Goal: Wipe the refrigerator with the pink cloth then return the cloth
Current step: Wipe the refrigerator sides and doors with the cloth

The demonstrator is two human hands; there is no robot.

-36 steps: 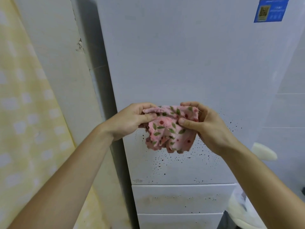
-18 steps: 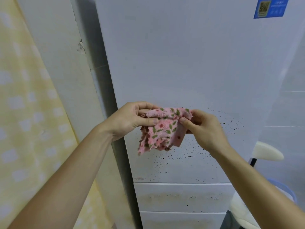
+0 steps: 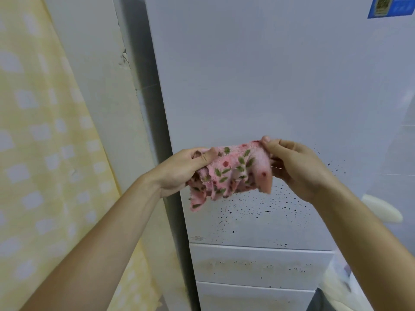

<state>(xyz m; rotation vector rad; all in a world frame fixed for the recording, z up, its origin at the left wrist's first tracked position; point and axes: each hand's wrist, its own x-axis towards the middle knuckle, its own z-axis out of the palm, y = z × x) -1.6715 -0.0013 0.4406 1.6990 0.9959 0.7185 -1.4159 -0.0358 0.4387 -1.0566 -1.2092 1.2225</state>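
Observation:
The pink cloth (image 3: 231, 173) with green leaves and red dots hangs bunched in the air in front of the white refrigerator (image 3: 258, 86). My left hand (image 3: 182, 169) grips its left end, thumb on top. My right hand (image 3: 298, 167) pinches its upper right corner between thumb and fingers. Dark specks dot the lower part of the refrigerator door (image 3: 258, 212) below and to the right of the cloth, and more specks and a brownish smear mark the drawer front (image 3: 258, 265) beneath.
A yellow checked curtain (image 3: 38, 153) hangs at the left beside a white wall (image 3: 107, 97). A blue sticker (image 3: 390, 6) sits at the door's top right. A cream-coloured rounded object (image 3: 381, 209) and a white bag (image 3: 341, 286) stand at the right.
My right hand has shifted from the cloth's front to its upper right corner and pulled it sideways. The cloth is stretched wider between both hands, and its lower left tail hangs down.

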